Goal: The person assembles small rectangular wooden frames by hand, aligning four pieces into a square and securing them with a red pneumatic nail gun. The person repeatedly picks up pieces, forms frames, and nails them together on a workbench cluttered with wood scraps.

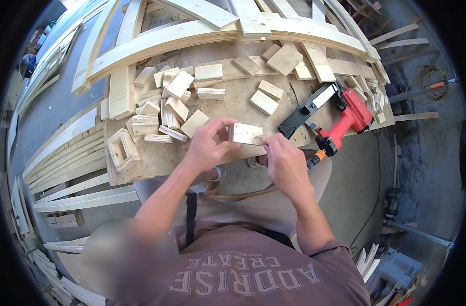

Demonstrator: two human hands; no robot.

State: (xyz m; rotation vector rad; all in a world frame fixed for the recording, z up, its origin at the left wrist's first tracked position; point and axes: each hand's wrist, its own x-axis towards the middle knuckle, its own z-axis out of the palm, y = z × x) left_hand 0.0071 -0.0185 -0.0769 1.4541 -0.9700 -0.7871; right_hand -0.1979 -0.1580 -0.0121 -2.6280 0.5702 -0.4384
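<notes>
Now left hand (206,145) grips block (247,134) near edge (141,177); bare bench (234,109) beyond.

Underside of held block (247,134) hidden, blurred patch (127,262) possibly over sleeve

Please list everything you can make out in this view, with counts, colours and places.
Held block: one, pale wood, between both hands
Loose blocks: many, overlapping too much to count, pale wood, scattered over the bench
Small open box: one, pale wood, bench's near left corner
Nail gun: one, red and black, bench's right side
Workbench: one, tan, before the person
Long boards: several, pale wood, across the bench's far side
Long strips: many, pale wood, left of the bench
Case: one, blue-grey, lower right
Shirt: one, brown, on the person
Left hand: one, bare, gripping the block's left end
Right hand: one, bare, at its right end
</notes>
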